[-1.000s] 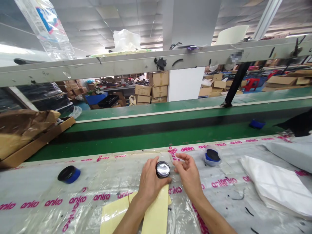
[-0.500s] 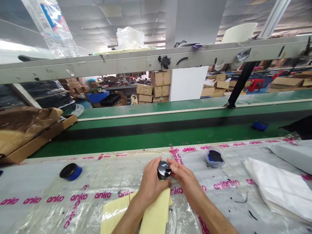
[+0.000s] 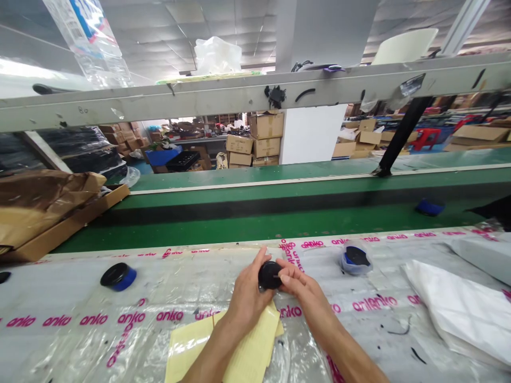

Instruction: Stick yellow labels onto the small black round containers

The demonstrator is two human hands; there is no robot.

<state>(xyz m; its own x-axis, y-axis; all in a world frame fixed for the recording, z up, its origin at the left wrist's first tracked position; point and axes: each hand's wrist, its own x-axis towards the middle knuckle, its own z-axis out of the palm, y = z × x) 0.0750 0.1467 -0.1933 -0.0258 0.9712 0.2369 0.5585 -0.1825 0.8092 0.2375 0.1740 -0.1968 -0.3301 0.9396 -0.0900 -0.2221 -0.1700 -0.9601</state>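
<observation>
Two hands, left (image 3: 249, 299) and right (image 3: 300, 283), grip a black tin (image 3: 270, 275) above "anko" sheeting (image 3: 72, 340).

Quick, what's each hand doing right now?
Left hand: closed, holding the round black container.
Right hand: closed, holding the same container from the other side.

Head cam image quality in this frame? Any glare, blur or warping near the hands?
Head view: the left hand, right hand and round black container look fairly sharp, without heavy motion blur; glare washes out the upper left; the wide lens visibly tilts and bows the long grey beam; the plastic sheet shows soft highlights.
</observation>
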